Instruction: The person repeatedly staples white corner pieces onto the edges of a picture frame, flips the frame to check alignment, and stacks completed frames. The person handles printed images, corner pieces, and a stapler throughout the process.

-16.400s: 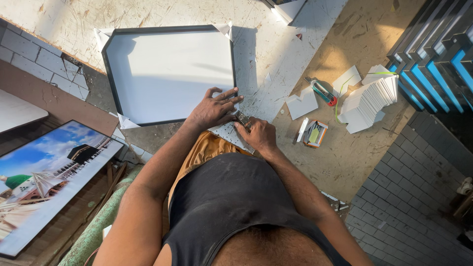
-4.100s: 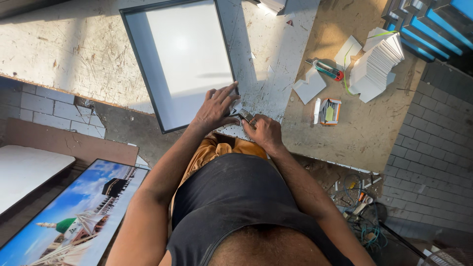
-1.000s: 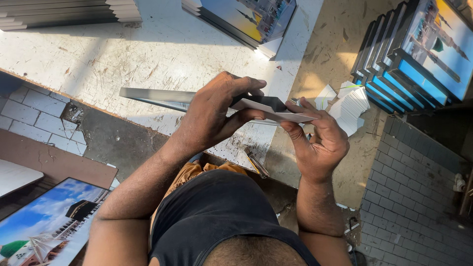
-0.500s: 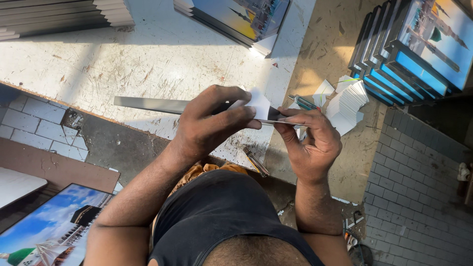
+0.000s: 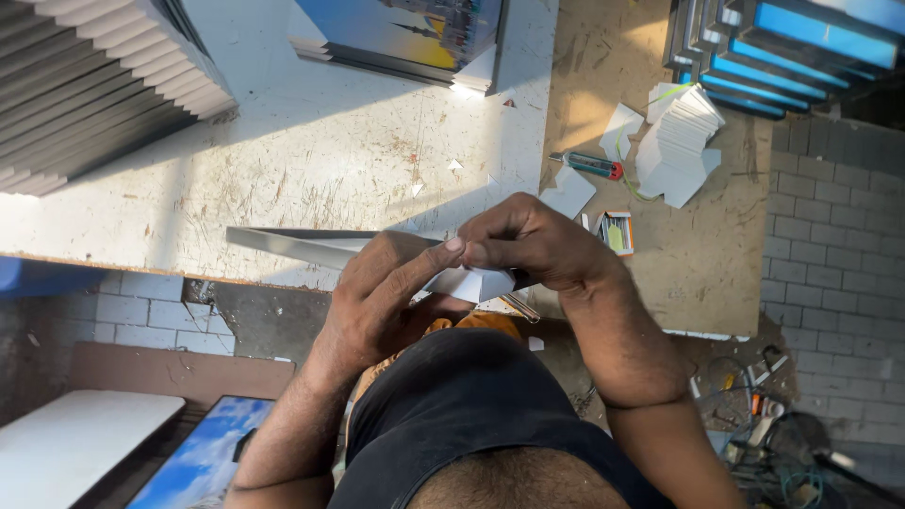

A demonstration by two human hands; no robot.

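Both hands meet above the table edge: the left hand (image 5: 391, 302) and right hand (image 5: 533, 245) are pinched on a white corner piece (image 5: 471, 283) at the end of a frame (image 5: 302, 247) held edge-on. Beyond lie a cutter (image 5: 586, 166), a white card stack (image 5: 679, 146) and stacked frames (image 5: 94, 90).

The frame (image 5: 302, 247), held edge-on above the bench (image 5: 311, 151), looks like smooth grey-and-black board or plastic. The corner piece (image 5: 471, 283) on it is matt white card. The bench top is rough, scratched, white-painted wood; right of it lies bare matt chipboard (image 5: 698, 245).
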